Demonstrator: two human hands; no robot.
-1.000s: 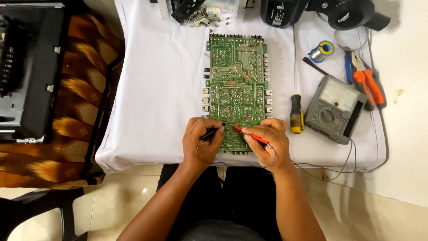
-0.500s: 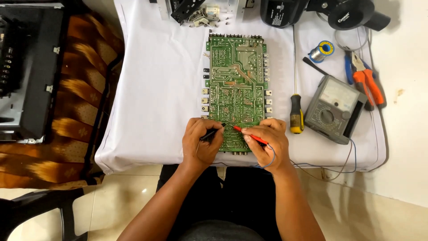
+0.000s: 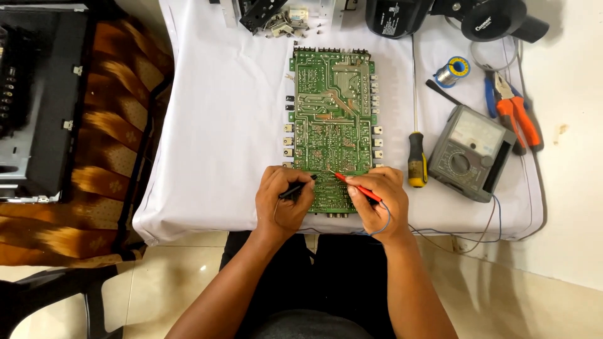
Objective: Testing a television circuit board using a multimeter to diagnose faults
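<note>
1. White-clothed bench (image 3: 213, 125): a long green printed circuit board (image 3: 331, 119) lies mid-bench, reaching the near edge.
2. Left hand (image 3: 284, 202) pinches a black probe (image 3: 296, 190); right hand (image 3: 375, 199) a red probe (image 3: 355, 186).
3. Both tips touch the board; probing looks underway.

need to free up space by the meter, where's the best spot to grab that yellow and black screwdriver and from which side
Take the screwdriver by its thick yellow and black handle, the end nearest the person; the thin shaft running up toward the far edge is too slim to hold well. Come from above with the right hand, which is nearest. The analog multimeter lies close on its right, so approaching from the circuit board side looks roomier.
</note>
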